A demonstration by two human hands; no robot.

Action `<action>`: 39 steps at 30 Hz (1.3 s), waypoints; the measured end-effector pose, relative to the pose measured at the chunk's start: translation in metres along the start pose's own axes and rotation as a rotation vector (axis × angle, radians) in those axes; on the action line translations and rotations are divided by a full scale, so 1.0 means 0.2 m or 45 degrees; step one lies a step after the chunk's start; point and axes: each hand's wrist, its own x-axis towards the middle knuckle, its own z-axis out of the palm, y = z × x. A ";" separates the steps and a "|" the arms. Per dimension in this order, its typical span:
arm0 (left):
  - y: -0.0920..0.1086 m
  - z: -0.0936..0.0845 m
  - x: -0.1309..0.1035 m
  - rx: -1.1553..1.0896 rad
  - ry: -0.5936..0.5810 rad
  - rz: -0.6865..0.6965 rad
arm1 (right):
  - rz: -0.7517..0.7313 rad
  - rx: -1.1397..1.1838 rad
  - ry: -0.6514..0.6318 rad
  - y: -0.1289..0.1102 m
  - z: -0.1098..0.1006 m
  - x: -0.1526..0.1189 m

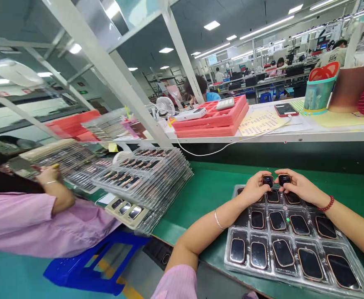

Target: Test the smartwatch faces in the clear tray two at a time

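Fingers of the left hand are clamped on one small dark-screened watch, and those of the right hand on a second watch, both above the far side of the tray. This clear, glossy plastic tray lies on the smooth green table, its moulded pockets holding rounded rectangular watches with black glass and coppery rims. Left of the tray, a tall stack of similar thin trays holds more watches; beside its base, a beige tray shows three.
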 end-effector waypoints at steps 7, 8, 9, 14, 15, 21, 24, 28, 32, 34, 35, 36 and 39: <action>0.01 0.00 0.00 0.001 -0.005 0.019 | -0.008 -0.021 -0.007 -0.02 0.00 -0.01; 0.02 0.00 -0.01 -0.005 -0.001 0.021 | -0.004 -0.016 -0.013 -0.02 0.00 -0.01; 0.03 0.00 -0.01 -0.006 -0.002 0.020 | 0.002 -0.008 -0.020 -0.02 0.00 -0.01; 0.07 0.01 -0.02 0.018 -0.027 0.012 | 0.015 0.061 -0.023 -0.03 -0.01 -0.01; 0.08 0.01 -0.03 0.019 -0.027 0.015 | 0.013 0.075 -0.020 -0.03 -0.01 -0.01; 0.11 0.00 -0.05 0.045 -0.085 -0.033 | 0.038 0.080 -0.041 0.00 -0.02 0.01; 0.10 0.00 -0.05 0.028 -0.098 -0.006 | 0.026 0.067 -0.063 0.00 -0.02 0.01; 0.08 0.00 -0.04 0.064 -0.040 0.064 | -0.029 0.082 -0.039 0.01 -0.02 0.01; 0.07 0.00 -0.04 0.077 -0.048 0.048 | -0.034 0.081 -0.068 0.02 -0.02 0.01; 0.08 0.00 -0.04 0.075 -0.035 0.046 | -0.037 0.081 -0.072 0.02 -0.02 0.01; 0.08 0.00 -0.04 0.069 -0.026 0.047 | -0.038 0.082 -0.073 0.02 -0.02 0.01; 0.08 0.01 -0.04 0.057 -0.020 0.044 | -0.038 0.082 -0.076 0.02 -0.02 0.01; 0.08 0.00 -0.04 0.004 -0.012 0.016 | -0.040 0.084 -0.092 0.03 -0.03 0.01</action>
